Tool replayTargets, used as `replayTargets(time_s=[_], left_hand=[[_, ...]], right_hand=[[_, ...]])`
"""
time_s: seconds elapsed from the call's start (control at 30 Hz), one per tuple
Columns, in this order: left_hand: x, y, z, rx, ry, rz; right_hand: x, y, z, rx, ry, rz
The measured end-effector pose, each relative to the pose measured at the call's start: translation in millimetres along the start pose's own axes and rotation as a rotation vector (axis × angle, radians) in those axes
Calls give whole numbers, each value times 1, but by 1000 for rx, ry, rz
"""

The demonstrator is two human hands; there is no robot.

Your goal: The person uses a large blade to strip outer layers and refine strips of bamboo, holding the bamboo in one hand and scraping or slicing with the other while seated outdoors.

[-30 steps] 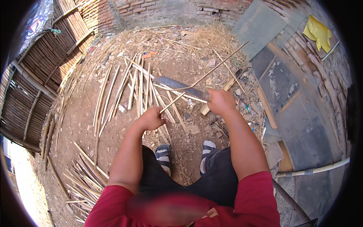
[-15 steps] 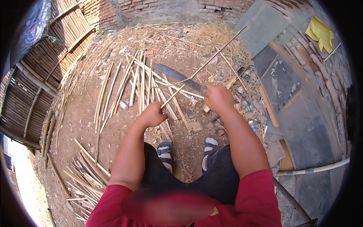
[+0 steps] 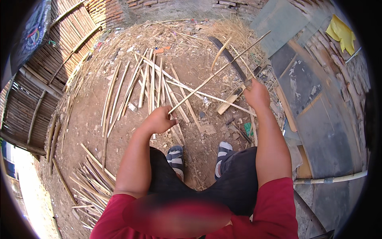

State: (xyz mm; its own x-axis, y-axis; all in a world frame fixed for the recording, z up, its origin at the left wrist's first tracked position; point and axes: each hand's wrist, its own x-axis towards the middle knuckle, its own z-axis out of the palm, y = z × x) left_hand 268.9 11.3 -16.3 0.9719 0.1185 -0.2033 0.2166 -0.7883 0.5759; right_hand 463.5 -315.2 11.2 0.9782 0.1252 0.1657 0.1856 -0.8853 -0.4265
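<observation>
The largest thing is the dirt ground (image 3: 85, 133), which fills the middle of the frame. Along the right side lie dark panels (image 3: 332, 139), and at upper left stands a slatted wall (image 3: 73, 38). At lower left is a pile of strips (image 3: 89, 184), set beside the person, perhaps so that it does not come under the feet. Spread strips (image 3: 150, 87) lie near the centre, many pointing the same way, which probably makes them easy to pick up. The long strip (image 3: 195, 92) rises from the centre toward upper right; the left hand (image 3: 160, 120) has its fingers curled closed around the near end, likely to leave the rest free. The machete (image 3: 228, 54) is at upper right of centre, and the right hand (image 3: 256, 95) is closed on its handle, which seems to keep the fingers away from the edge. Blade and strip cross in the view; I cannot tell if they touch. Smallest is a curved sliver (image 3: 216, 59), by the strip's middle.
</observation>
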Motion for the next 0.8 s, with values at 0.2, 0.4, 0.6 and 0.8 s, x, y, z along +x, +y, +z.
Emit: replayTargets(time_s=[0.2, 0.4, 0.6, 0.8], left_hand=[[-6, 8, -11, -107, 3, 34], [-27, 22, -49, -148, -15, -50], [-86, 3, -77, -43, -63, -156], [-178, -14, -83, 20, -23, -268]], right_hand=[[-3, 3, -3, -37, 62, -23], [-19, -34, -25, -66, -60, -201], [-38, -56, -15, -68, -171, -551], [-17, -11, -22, 91, -127, -231]])
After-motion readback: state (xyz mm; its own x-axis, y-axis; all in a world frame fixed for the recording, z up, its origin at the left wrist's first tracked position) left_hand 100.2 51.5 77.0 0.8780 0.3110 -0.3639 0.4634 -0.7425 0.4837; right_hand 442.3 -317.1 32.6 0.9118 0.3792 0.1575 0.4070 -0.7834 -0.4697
